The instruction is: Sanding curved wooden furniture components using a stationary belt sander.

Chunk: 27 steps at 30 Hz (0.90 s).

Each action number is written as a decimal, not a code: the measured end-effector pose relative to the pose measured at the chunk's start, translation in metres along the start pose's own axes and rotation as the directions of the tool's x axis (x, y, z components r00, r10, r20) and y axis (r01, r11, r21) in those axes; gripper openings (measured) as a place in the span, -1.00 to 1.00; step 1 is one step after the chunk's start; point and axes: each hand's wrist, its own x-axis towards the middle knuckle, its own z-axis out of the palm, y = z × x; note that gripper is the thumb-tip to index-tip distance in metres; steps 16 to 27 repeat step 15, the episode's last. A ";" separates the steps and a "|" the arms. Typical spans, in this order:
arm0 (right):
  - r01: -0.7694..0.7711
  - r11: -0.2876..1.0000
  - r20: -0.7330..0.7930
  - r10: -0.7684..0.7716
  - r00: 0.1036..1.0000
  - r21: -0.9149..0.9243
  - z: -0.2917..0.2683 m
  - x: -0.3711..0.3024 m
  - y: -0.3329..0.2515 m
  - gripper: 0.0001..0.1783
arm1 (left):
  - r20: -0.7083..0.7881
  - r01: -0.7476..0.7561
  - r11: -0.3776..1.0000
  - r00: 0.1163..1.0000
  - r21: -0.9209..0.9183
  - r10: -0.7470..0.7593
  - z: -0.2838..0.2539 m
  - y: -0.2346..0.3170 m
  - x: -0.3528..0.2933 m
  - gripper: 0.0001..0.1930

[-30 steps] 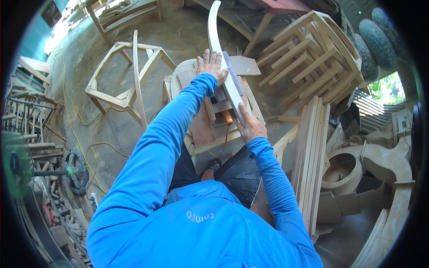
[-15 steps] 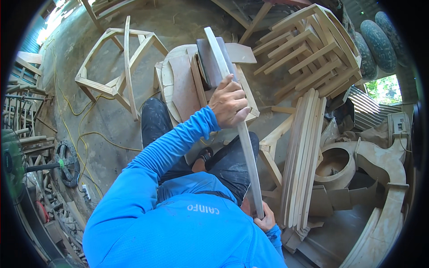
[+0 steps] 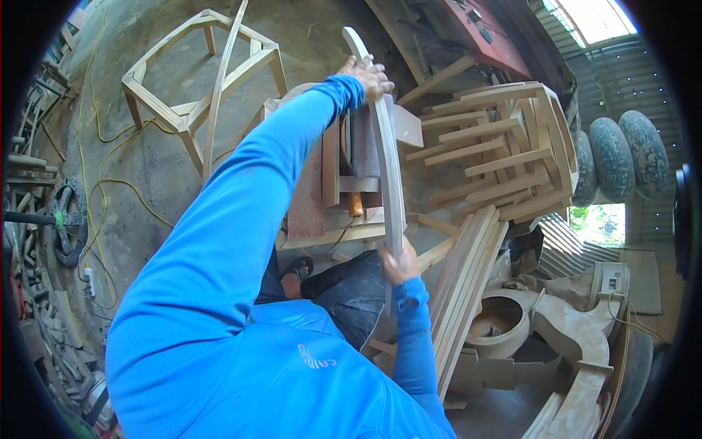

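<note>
A long, slightly curved wooden strip [image 3: 387, 164] stretches away from me over the work stand. My left hand [image 3: 368, 77] is closed over it near its far end. Farther down, my right hand [image 3: 401, 262] grips the same strip, slightly smeared by motion. The strip's near end below that hand is blurred. Just left of the strip, and partly behind it, is a brown belt-like surface [image 3: 362, 139] with an orange handle [image 3: 356, 203] below it. Flat boards [image 3: 306, 194] lie at its left, partly hidden by my left arm.
A six-sided wooden frame [image 3: 157, 73] stands at far left with a loose strip [image 3: 221, 80] leaning across it. Stacked frames [image 3: 504, 146] and a pile of long slats [image 3: 464, 271] are at right. A yellow cord [image 3: 139, 192] crosses the floor. A dusty round housing [image 3: 504, 322] sits at lower right.
My left hand is now farther away, near the strip's far end. My right hand has come up from near my hip to the strip's lower part. The view has shifted, and the orange handle now shows.
</note>
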 end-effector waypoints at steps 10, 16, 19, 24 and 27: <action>-0.089 0.993 -0.052 0.093 0.994 0.077 0.023 -0.027 0.011 -0.66 | -0.140 -0.109 0.984 0.982 0.142 0.129 0.015 0.017 -0.015 -0.46; -0.242 0.952 0.140 0.218 0.966 0.189 -0.013 -0.163 0.036 -0.38 | -0.358 -0.493 0.870 0.815 -0.016 0.455 0.044 0.084 -0.093 -0.55; -0.242 0.952 0.140 0.218 0.966 0.189 -0.013 -0.163 0.036 -0.38 | -0.358 -0.493 0.870 0.815 -0.016 0.455 0.044 0.084 -0.093 -0.55; -0.242 0.952 0.140 0.218 0.966 0.189 -0.013 -0.163 0.036 -0.38 | -0.358 -0.493 0.870 0.815 -0.016 0.455 0.044 0.084 -0.093 -0.55; -0.242 0.952 0.140 0.218 0.966 0.189 -0.013 -0.163 0.036 -0.38 | -0.358 -0.493 0.870 0.815 -0.016 0.455 0.044 0.084 -0.093 -0.55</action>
